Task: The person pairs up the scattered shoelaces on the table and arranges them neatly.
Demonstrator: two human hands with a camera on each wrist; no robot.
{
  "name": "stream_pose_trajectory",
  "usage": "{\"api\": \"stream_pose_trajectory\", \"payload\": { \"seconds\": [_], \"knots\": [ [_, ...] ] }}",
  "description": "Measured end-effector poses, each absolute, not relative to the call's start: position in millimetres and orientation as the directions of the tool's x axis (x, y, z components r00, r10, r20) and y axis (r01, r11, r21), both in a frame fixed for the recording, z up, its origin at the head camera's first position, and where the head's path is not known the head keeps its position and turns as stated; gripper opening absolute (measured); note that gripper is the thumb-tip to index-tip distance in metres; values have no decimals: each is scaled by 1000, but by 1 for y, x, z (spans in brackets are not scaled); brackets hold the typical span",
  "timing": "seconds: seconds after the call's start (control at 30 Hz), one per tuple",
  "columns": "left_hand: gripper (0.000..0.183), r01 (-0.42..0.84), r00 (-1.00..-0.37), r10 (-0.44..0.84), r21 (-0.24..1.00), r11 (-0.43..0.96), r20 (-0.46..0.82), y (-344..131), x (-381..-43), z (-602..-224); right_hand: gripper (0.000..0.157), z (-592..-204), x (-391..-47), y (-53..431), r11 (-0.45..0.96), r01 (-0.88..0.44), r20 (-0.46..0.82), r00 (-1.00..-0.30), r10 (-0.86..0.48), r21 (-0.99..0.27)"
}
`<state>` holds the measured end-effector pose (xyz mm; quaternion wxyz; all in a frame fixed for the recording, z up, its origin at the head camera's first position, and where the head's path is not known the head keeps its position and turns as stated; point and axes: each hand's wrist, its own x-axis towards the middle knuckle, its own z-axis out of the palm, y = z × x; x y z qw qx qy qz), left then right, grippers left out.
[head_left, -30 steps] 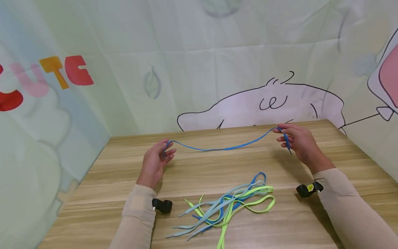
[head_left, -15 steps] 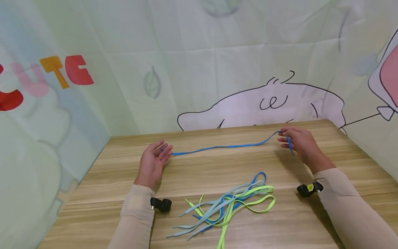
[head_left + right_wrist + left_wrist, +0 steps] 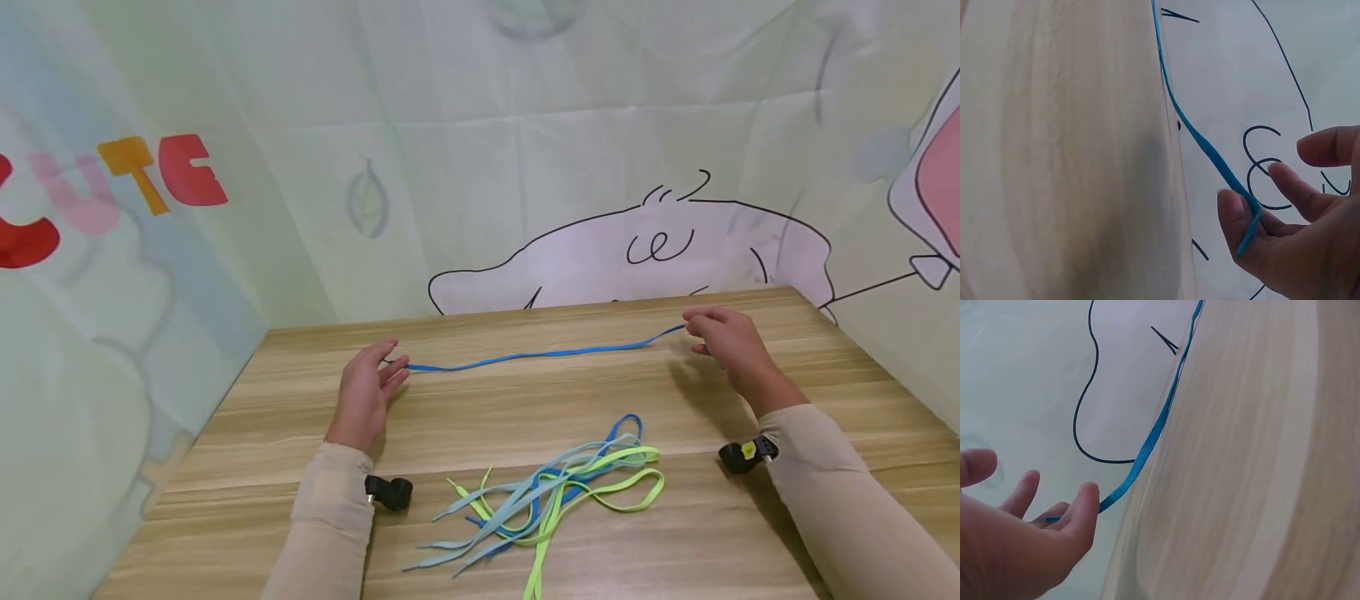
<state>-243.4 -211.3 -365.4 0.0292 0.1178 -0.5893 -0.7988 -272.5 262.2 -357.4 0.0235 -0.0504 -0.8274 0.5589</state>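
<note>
Blue lace [image 3: 555, 352] strung between left hand [image 3: 362, 398] and right hand [image 3: 735, 352], long axis roughly along the far edge of the tabletop [image 3: 262, 433]. Fingers [image 3: 1230, 209] of each pinch it near an end.

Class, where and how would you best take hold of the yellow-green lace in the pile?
Likely best: pinch the yellow-green lace at the bend of its rightmost loop, coming from above and the right. There the narrow band curves out past the other laces, with nothing lying across it.
</note>
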Motion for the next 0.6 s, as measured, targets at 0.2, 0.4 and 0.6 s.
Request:
{"api": "stream_pose_trajectory", "payload": {
  "seconds": [0.2, 0.4, 0.6],
  "knots": [
    [45, -109, -966, -211, 977, -184, -148, -207, -242, -365, 52, -356, -271, 269, 492, 51, -11, -996, 84, -869],
    [40, -99, -975, -183, 986, -133, -123, -200, -236, -364, 48, -352, -270, 270, 602, 6, 49, -996, 74, -799],
    [36, -89, -996, -35, 992, 89, -87, -189, -225, -363, 42, -351, -263, 262, 645, -83, 94, -995, -17, -760]
  ]
}}
